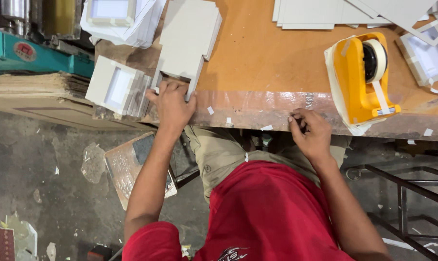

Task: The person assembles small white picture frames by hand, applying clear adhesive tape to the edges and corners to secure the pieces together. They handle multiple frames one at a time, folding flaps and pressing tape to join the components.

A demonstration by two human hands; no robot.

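My left hand (172, 104) rests on the near edge of a stack of flat grey cardboard cut-outs (187, 41) on the orange worktable (267, 53), its fingers pressed on the stack's lower corner. At the table's front edge my right hand (309, 131) has its fingers curled together, seemingly pinching a small piece of tape; what it holds is too small to tell. A yellow tape dispenser (361, 77) with a roll of pale tape stands just right of that hand.
Folded grey box trays (117, 87) lean at the table's left corner. More white sheets (325, 12) and an open tray (429, 55) lie at the back and right. Small tape bits stick along the front edge (238, 113). A teal machine (30, 50) stands at left.
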